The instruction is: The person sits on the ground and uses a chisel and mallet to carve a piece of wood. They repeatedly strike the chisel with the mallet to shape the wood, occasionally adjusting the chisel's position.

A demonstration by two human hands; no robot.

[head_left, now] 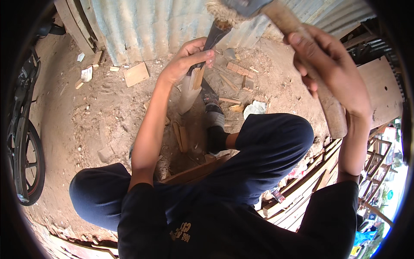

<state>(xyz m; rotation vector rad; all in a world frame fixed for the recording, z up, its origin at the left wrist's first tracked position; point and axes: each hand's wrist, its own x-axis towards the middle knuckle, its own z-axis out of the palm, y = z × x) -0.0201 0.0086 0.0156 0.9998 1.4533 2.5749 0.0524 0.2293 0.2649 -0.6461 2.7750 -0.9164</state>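
My right hand (330, 64) is wrapped round the wooden handle (332, 108) of a hammer, raised at the upper right. The hammer's grey head (246, 6) is cut by the top edge, right by the frayed, fibrous top (224, 16) of a dark tapered tool (215, 35). Around that tool my left hand (189, 60) is closed, holding it tilted. Below my fingers a pale, pointed piece (189, 96) and a wooden strip show; how they join the tool, I cannot tell.
A corrugated metal sheet (142, 30) stands ahead. Wood scraps, a flat board piece (136, 74) and brick-like pieces (239, 70) litter the dirt. A motorbike wheel (32, 159) is at the left, stacked planks (297, 194) at the right. My shoe (211, 97) is near the tool.
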